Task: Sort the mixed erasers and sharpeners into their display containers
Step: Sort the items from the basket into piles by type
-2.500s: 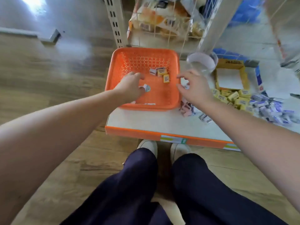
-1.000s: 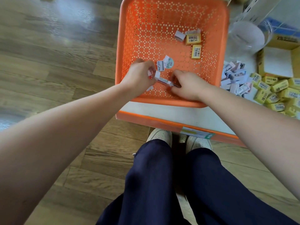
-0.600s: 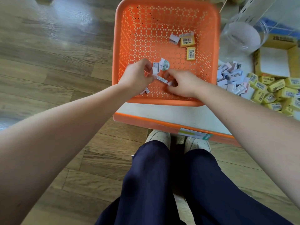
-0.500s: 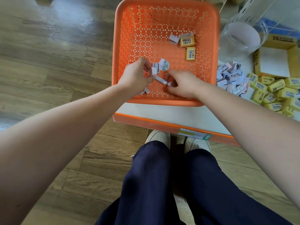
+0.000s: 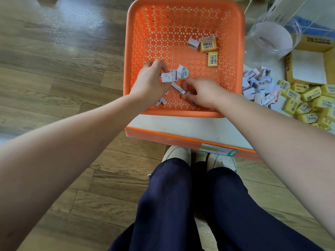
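Pinching a small white rectangular plastic sharpener (image 5: 167, 77) in the curled fingertips of the left hand (image 5: 149, 86), just above the floor of the orange perforated plastic basket (image 5: 129, 51), toward the basket's seven o'clock. Holding a second pale sharpener (image 5: 174, 74) against the first, on its one o'clock side.

Curling the right hand (image 5: 204, 94) knuckles-up over the basket floor at the basket's six o'clock, fingertips bunching down among small white pieces; gripping one or only touching, impossible to tell.

Lying tilted between the two hands, just beside the right fingertips: a narrow white labelled strip-shaped piece (image 5: 178, 88). Sitting at that strip's twelve o'clock: a round white green-printed piece (image 5: 183, 72).

Resting well apart from both hands, toward the basket's two o'clock: two yellow wrapped block erasers (image 5: 208, 44) with barcode labels, and a white open-sided sharpener (image 5: 193, 43) just beside the upper one at its nine o'clock.

Carrying the basket: a white bench with an orange front edge (image 5: 181, 125).

Spreading over the bench at the basket's three o'clock: a heap of pale sharpeners (image 5: 259, 86), then a heap of yellow erasers (image 5: 308, 100) farther out. Standing at the basket's two o'clock: a clear round plastic jar (image 5: 270, 37), with an open yellow cardboard box (image 5: 288, 66) at the jar's four o'clock.
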`<action>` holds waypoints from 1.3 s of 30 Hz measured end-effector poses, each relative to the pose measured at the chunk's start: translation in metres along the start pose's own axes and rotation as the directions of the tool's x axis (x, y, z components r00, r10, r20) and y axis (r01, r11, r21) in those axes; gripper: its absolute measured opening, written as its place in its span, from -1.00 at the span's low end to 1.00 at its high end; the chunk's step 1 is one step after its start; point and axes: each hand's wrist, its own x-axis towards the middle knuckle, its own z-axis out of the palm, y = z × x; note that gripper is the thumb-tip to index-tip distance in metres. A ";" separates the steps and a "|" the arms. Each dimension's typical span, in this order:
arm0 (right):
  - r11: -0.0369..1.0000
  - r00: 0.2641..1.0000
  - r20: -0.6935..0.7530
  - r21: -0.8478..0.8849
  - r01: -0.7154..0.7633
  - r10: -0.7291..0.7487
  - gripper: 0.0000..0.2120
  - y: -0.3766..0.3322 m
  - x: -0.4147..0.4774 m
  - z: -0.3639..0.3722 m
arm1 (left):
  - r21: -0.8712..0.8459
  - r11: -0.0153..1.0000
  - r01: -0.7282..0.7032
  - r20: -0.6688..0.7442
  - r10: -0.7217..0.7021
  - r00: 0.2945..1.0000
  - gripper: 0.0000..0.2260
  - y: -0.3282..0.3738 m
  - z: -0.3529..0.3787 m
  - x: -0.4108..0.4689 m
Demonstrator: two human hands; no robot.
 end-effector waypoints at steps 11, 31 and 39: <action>0.999 0.963 -0.269 -0.035 0.021 -0.030 -0.66 -0.021 -0.006 0.005 | -0.038 0.993 -0.116 -0.252 0.102 0.962 -0.83 -0.005 0.003 -0.013; 0.995 0.945 -0.328 0.095 0.034 -0.001 -0.80 -0.026 0.016 -0.006 | -0.013 0.996 -0.086 -0.223 0.081 0.971 -0.83 0.001 -0.002 -0.006; 0.979 0.896 -0.442 0.161 0.122 -0.039 -0.82 -0.015 -0.037 -0.048 | 0.055 0.998 0.026 -0.199 -0.014 0.980 -0.77 0.025 -0.014 -0.005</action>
